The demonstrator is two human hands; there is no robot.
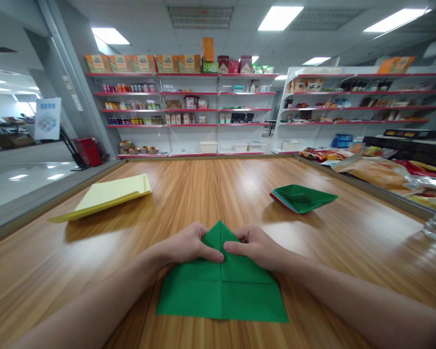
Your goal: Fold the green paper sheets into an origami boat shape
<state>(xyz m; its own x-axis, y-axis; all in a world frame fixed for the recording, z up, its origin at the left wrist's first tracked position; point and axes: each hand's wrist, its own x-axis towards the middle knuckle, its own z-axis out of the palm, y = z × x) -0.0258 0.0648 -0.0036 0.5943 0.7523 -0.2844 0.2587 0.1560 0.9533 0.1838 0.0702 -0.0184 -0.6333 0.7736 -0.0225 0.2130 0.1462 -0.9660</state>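
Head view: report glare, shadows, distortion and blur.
Head view: pale glare on the wooden table, bright ceiling lights above; head view: a shadow under the yellow paper, the near green paper fairly evenly lit; head view: edges look stretched, print on the shelf goods too soft to read.

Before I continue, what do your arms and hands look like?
The left hand and right hand are ungloved, with no ring showing, though each is partly hidden. The left forearm and right forearm are bare: no sleeve, watch or bracelet in view.
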